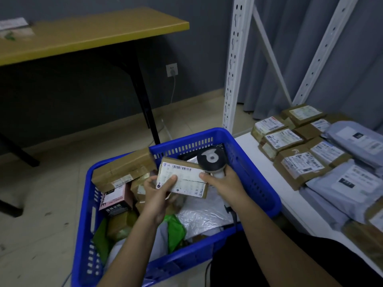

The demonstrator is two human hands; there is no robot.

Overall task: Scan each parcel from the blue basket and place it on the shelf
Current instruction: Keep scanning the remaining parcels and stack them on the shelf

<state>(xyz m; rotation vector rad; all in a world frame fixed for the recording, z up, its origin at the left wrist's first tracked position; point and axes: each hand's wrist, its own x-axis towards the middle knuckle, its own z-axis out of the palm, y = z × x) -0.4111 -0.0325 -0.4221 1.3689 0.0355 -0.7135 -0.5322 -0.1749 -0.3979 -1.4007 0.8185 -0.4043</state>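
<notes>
Parcel [182,179] between both hands, over basket [255,183]

Place: parcel sorting or storage room | Evidence: white slotted-steel shelf [267,160] carrying rows of labelled cardboard parcels [298,162] and grey mailer bags [352,183] | blue basket [259,183] on the floor heaped with more packages | handheld barcode scanner [211,159] | bare tiled floor [41,204], grey walls, plain yellow worktop [93,34]

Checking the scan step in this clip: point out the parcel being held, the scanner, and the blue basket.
parcel [182,179], head view, white shipping label.
scanner [211,160], head view, rounded dark head.
blue basket [257,183], head view, right wall.
</notes>
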